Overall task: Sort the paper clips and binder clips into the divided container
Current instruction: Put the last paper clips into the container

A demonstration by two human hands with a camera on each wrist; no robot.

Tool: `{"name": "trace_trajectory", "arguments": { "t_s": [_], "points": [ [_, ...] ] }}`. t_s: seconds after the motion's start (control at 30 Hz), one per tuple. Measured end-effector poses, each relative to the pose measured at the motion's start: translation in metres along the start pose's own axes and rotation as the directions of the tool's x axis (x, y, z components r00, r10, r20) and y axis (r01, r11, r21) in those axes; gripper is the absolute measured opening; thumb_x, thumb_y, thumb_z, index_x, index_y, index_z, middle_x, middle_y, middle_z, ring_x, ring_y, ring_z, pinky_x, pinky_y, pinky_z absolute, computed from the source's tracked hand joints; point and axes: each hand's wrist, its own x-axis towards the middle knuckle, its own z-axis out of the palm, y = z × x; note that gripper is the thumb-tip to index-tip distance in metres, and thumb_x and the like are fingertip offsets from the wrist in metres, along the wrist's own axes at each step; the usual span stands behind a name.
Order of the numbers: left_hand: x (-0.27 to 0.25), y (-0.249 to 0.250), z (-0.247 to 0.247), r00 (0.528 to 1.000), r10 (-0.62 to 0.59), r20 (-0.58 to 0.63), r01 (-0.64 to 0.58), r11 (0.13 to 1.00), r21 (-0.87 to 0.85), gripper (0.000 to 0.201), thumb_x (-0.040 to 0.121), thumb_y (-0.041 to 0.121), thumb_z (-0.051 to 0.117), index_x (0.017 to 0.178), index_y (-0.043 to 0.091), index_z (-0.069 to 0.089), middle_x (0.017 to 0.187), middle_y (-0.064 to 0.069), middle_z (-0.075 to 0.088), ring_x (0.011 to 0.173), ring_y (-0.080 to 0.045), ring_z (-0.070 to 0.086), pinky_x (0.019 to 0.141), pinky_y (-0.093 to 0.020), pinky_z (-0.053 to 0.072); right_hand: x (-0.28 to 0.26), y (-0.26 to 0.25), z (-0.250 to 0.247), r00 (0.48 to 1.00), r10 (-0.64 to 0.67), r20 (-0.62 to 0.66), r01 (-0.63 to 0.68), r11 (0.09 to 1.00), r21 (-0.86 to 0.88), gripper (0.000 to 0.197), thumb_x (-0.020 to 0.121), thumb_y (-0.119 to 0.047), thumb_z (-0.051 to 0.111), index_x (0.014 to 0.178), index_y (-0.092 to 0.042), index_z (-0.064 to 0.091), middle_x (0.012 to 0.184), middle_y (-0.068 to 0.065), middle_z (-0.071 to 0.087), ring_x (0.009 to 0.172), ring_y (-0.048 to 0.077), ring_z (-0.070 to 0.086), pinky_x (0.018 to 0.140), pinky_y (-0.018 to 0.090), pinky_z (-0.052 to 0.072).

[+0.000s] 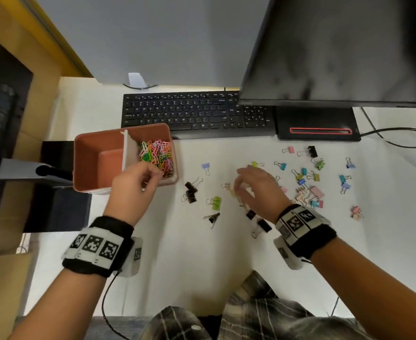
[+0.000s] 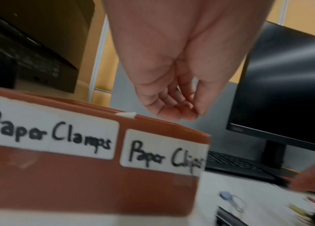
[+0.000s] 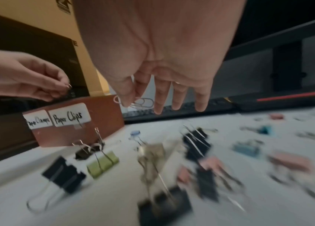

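Bright plastic-coated paper clips [image 1: 158,153] fill the right compartment of the terracotta-brown divided container [image 1: 89,153] at the white worktop's [image 1: 202,266] left edge. The left hand [image 1: 134,184] hovers over them, fingertips pinched — on what, I cannot tell. The right hand [image 3: 133,97] pinches wire paper clips above scattered coloured binder clips [image 1: 305,173].

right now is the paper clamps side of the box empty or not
Empty as far as the head view shows: the left compartment shows only bare floor, while paper clips fill the right one and binder clips lie on the desk.
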Motion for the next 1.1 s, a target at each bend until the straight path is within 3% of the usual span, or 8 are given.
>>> {"name": "trace_trajectory", "arguments": {
  "t_s": [0.13, 0.27, 0.43, 0.57, 0.67, 0.77, 0.97, 1.1],
  "points": [
    [0.021, -0.015, -0.018, 0.989, -0.131, -0.067, 0.131, 0.991, -0.009, 0.009, 0.084, 0.01, 0.062, 0.093, 0.009, 0.061, 0.087, 0.0, 0.061, 0.08, -0.015, 0.057, 0.077, -0.024, 0.044, 0.035, -0.066, -0.006, 0.983, -0.145, -0.111, 0.153, 0.986, 0.066, 0.016, 0.092, -0.028, 0.049, 0.092, -0.021, 0.063, 0.098, -0.007, 0.065, 0.088, 0.008, 0.055, 0.087, 0.03, 0.045],
    [0.035, -0.029, -0.027, 0.98, -0.176, -0.096, 0.175, 0.984, -0.016, 0.018, 0.084, 0.013, 0.062, 0.102, 0.011, 0.058, 0.099, -0.008, 0.065, 0.082, -0.018, 0.06, 0.082, -0.029, 0.048, 0.088, -0.129, 0.015, 0.955, -0.265, -0.134, 0.266, 0.964, -0.012, 0.011, 0.09, -0.028, 0.054, 0.092, -0.026, 0.065, 0.094, -0.009, 0.068, 0.085, 0.011, 0.058, 0.083, 0.03, 0.046],
    [0.01, -0.018, -0.026, 0.988, 0.063, -0.138, -0.06, 0.998, 0.026, 0.011, 0.082, 0.007, 0.059, 0.092, 0.012, 0.06, 0.091, 0.001, 0.052, 0.079, -0.016, 0.053, 0.076, -0.033, 0.049, 0.114, -0.145, 0.029, 0.962, -0.27, -0.034, 0.262, 0.954, -0.148, 0.026, 0.088, -0.039, 0.055, 0.111, -0.028, 0.061, 0.111, -0.006, 0.067, 0.105, 0.016, 0.058, 0.094, 0.04, 0.043],
    [-0.022, -0.018, 0.013, 0.957, 0.246, 0.153, -0.242, 0.969, -0.04, 0.023, 0.082, 0.009, 0.061, 0.104, 0.015, 0.057, 0.111, 0.0, 0.053, 0.103, -0.013, 0.049, 0.093, -0.034, 0.043, 0.082, -0.096, 0.019, 0.971, -0.161, -0.175, 0.176, 0.982, 0.07, 0.022, 0.089, -0.031, 0.056, 0.109, -0.024, 0.061, 0.111, -0.003, 0.06, 0.094, 0.012, 0.054, 0.089, 0.036, 0.049],
    [-0.034, -0.021, 0.052, 0.908, 0.151, 0.39, -0.162, 0.987, -0.006, 0.052, 0.083, 0.015, 0.06, 0.131, 0.024, 0.042, 0.15, -0.007, 0.023, 0.136, -0.022, 0.028, 0.113, -0.033, 0.025, 0.041, -0.048, 0.022, 0.996, 0.006, 0.09, -0.002, 0.999, -0.041, 0.024, 0.086, -0.035, 0.06, 0.109, -0.028, 0.059, 0.117, -0.001, 0.054, 0.101, 0.016, 0.051, 0.092, 0.039, 0.048],
    [-0.028, -0.022, 0.085, 0.888, 0.073, 0.453, -0.115, 0.991, 0.067, 0.069, 0.083, 0.017, 0.061, 0.141, 0.03, 0.026, 0.156, -0.004, 0.003, 0.141, -0.027, 0.019, 0.114, -0.038, 0.025, 0.015, -0.026, 0.035, 0.944, 0.034, 0.329, 0.008, 0.992, -0.127, 0.028, 0.084, -0.029, 0.063, 0.112, -0.028, 0.062, 0.117, 0.002, 0.052, 0.106, 0.021, 0.05, 0.095, 0.041, 0.045],
    [-0.015, -0.023, 0.107, 0.923, 0.024, 0.384, -0.108, 0.974, 0.199, 0.038, 0.085, 0.007, 0.053, 0.121, 0.018, 0.054, 0.142, -0.006, 0.038, 0.12, -0.038, 0.039, 0.1, -0.046, 0.041, 0.021, -0.028, 0.038, 0.928, 0.092, 0.36, -0.051, 0.991, -0.123, 0.018, 0.083, -0.022, 0.064, 0.096, -0.01, 0.069, 0.111, 0.009, 0.054, 0.1, 0.027, 0.055, 0.091, 0.038, 0.045],
    [-0.021, -0.026, 0.106, 0.943, 0.044, 0.331, -0.087, 0.989, 0.116, 0.022, 0.083, 0.005, 0.056, 0.101, 0.017, 0.062, 0.118, -0.003, 0.053, 0.099, -0.031, 0.045, 0.085, -0.044, 0.048, 0.04, -0.031, 0.027, 0.977, 0.081, 0.199, -0.078, 0.997, -0.024, 0.016, 0.084, -0.015, 0.063, 0.095, -0.005, 0.067, 0.112, 0.01, 0.056, 0.1, 0.025, 0.057, 0.094, 0.033, 0.045]
  ]
}}
